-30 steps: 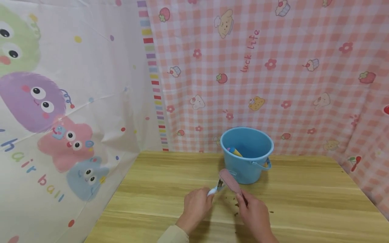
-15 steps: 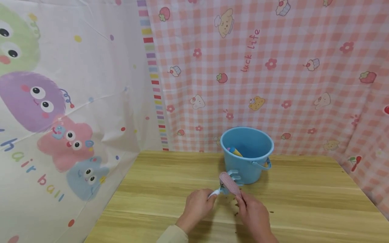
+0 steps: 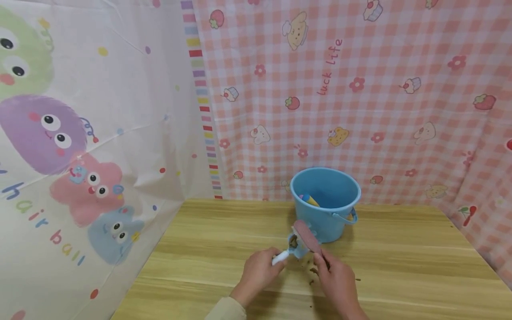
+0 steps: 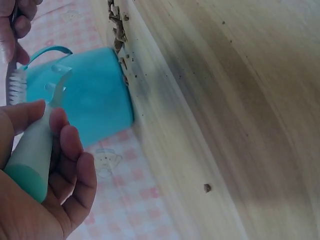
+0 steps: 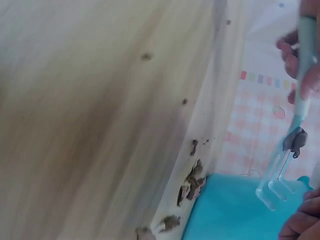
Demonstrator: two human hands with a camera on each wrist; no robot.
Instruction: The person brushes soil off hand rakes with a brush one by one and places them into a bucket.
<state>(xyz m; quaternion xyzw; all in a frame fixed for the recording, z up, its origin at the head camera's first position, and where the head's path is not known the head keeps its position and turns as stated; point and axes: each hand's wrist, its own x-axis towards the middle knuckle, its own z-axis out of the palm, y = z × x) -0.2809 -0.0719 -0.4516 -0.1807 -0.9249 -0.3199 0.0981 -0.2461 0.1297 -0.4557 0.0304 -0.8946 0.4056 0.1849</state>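
Observation:
My left hand (image 3: 260, 272) grips the white handle of a small rake (image 3: 281, 256) with clear blue tines. A brown, mud-like clump (image 5: 296, 141) clings to the rake's neck, seen in the right wrist view. In my right hand (image 3: 338, 278) is a brush (image 3: 307, 236) with a pink back. Its white bristles (image 4: 18, 86) face the rake in the left wrist view. Brush head and rake overlap in the head view, in front of the blue bucket (image 3: 338, 227). Brown crumbs (image 5: 192, 182) lie on the table below the tools.
The bucket stands near the back of the wood-patterned table (image 3: 208, 235), its handle (image 3: 347, 218) hanging down at the right. A yellow and blue object (image 3: 310, 200) lies inside it. Pink checked cloth (image 3: 276, 120) hangs behind and white printed cloth (image 3: 140, 111) at the left.
The rake has turned in my left hand, so the brown clump now shows. The brush first dipped slightly, then rose and shifted a little right. The bucket stayed in place.

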